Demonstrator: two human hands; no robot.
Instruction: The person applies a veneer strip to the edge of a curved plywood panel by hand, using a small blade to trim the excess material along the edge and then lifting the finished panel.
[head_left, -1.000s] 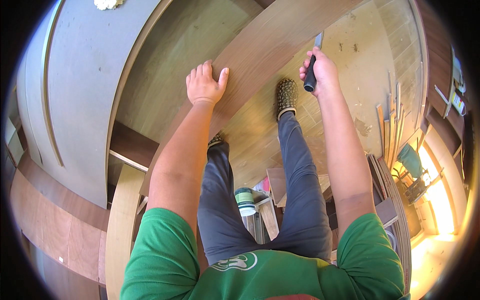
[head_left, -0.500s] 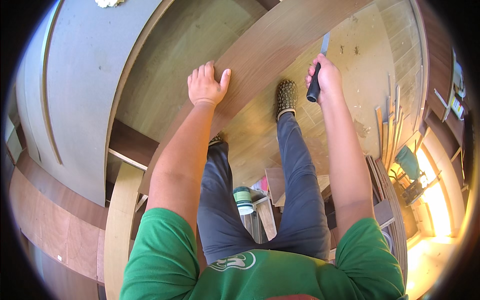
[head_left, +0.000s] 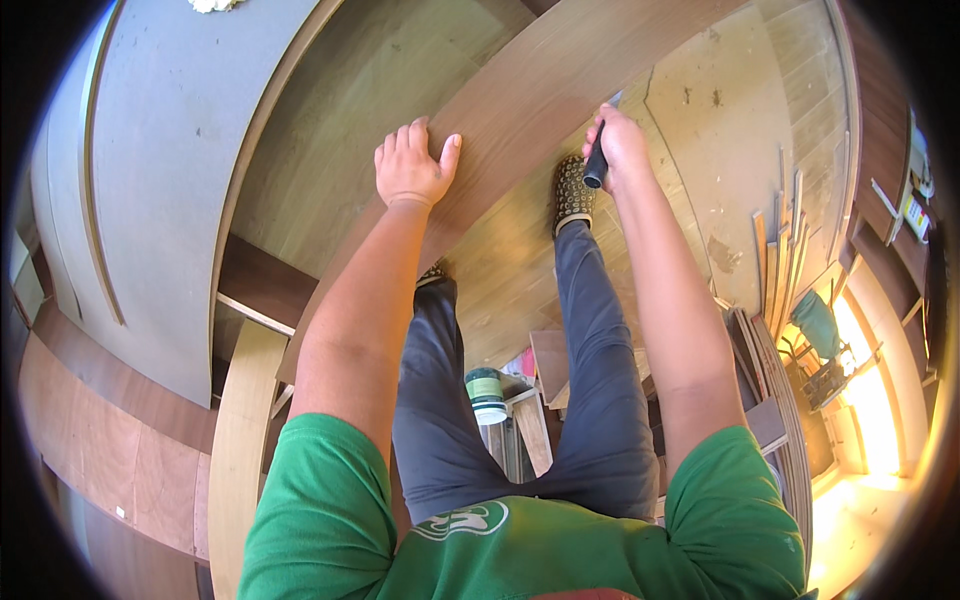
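Upper centre, I've the left hand [head_left: 411,176] spread on a wood-grain plank [head_left: 525,105], right hand [head_left: 622,148] fisted round a black-handled tool [head_left: 597,162]; plank looks stiff, smooth, heavyish, best held by long edges, tool light, by its handle.

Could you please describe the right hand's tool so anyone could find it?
Find the long brown board slanting across the picture. Right of it, the right hand grips the tool. Its black handle distinguishes it from the dotted shoe nearby.
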